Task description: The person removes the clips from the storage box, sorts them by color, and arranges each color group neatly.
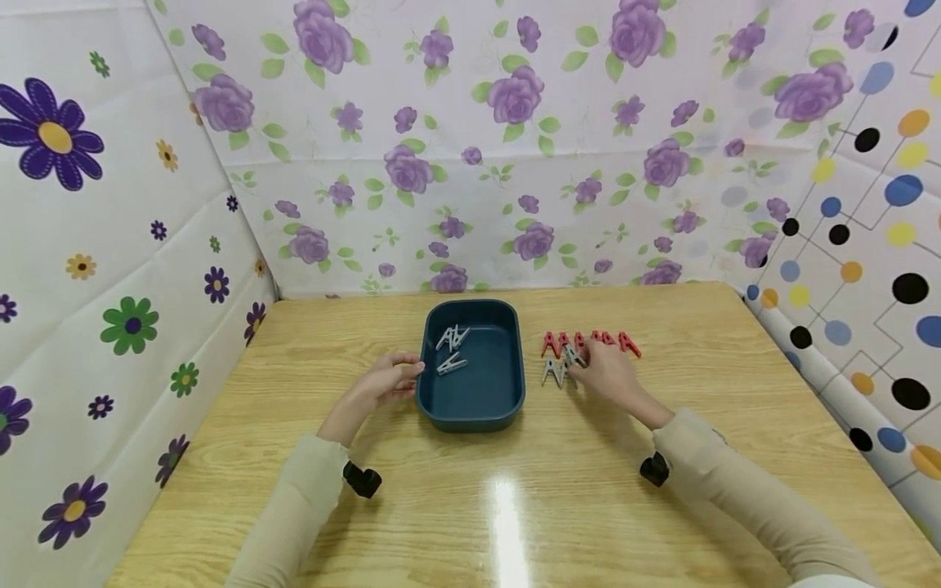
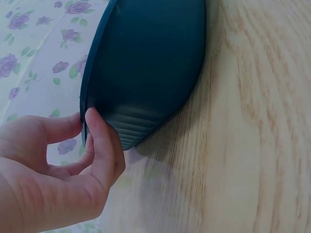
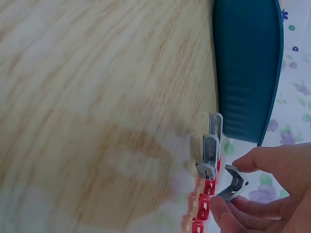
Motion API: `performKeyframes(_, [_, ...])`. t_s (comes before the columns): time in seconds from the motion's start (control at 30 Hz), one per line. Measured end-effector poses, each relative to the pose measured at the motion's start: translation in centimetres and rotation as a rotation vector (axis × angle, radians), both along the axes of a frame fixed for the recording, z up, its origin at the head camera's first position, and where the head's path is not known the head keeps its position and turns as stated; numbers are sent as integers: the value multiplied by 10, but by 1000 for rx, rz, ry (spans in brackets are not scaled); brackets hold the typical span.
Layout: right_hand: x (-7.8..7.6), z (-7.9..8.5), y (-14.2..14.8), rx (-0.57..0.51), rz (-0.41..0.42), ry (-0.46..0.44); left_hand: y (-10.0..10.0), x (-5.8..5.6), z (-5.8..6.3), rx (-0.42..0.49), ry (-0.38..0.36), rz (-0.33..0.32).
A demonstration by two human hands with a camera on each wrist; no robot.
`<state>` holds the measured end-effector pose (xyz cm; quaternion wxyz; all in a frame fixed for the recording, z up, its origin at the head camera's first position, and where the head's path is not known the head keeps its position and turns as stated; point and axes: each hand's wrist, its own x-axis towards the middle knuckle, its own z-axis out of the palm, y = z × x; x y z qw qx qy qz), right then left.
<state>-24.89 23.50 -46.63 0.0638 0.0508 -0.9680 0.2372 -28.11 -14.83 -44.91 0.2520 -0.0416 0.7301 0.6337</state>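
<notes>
A dark teal plastic bin (image 1: 470, 420) stands on the table, with several grey clothespins (image 1: 452, 364) lying in its left part. My left hand (image 2: 63, 174) pinches the bin's left rim between thumb and fingers. To the right of the bin, my right hand (image 1: 606, 373) holds a grey clothespin (image 3: 234, 183) between thumb and fingers, raised off the table. Just below and left of that hand, more grey clothespins (image 1: 553, 372) stand on the table. Behind them runs a row of red clothespins (image 1: 627, 343), partly hidden by the right hand.
The wooden table (image 1: 456, 506) reaches back to a flowered cloth (image 1: 470, 180). Patterned cloths also hang at the left and right sides. Each wrist carries a small black camera (image 1: 362, 479).
</notes>
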Motion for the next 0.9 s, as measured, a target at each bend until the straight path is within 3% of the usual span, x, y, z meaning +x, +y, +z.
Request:
performKeyframes(0.57, [9,1,4,39,-56,-125,1,2,-1,10,-4,-5])
performKeyframes(0.9, [7,-1,8,68,-63,-178,1,-1,-1,2,-14,5])
